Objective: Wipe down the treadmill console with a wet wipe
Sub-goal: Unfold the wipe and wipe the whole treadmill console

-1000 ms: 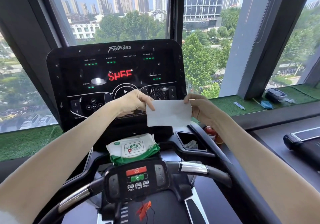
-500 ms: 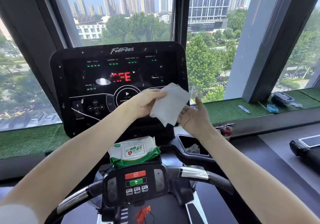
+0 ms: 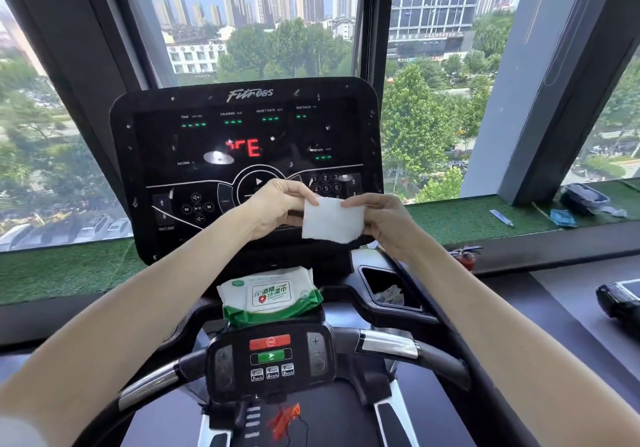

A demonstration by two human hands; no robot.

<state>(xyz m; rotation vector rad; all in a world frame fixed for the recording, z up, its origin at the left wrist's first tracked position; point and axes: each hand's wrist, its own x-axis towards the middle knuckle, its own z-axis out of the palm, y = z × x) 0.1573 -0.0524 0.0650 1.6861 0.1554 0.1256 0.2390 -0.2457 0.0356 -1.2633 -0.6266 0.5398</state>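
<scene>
Handlebar panel: a small control pad (image 3: 271, 360) with a red button above a green one is sitting between the two grips, nearest the camera.
Wipe pack: a white and green pack of wet wipes (image 3: 270, 296) is lying flat on the ledge just behind that pad, below the main screen.
Cup holder: a dark recess (image 3: 388, 289) to the right of the pack is holding a crumpled pale scrap; what it is cannot be told.
Left hand: the left hand (image 3: 277, 206) is reaching forward with the forearm stretched out, thumb and fingers pinching the upper left corner of the wet wipe (image 3: 332, 219).
Right hand: the right hand (image 3: 384, 218) is gripping the wipe's right edge, fingers curled behind it.
Wet wipe: the white sheet is hanging flat between both hands, in front of the lower right part of the treadmill console (image 3: 242, 155); whether it is touching the panel cannot be told.
Console: red characters and green dashes are glowing on the speckled black screen.
Window sill: small items are lying on green turf (image 3: 467, 219) at far right.
</scene>
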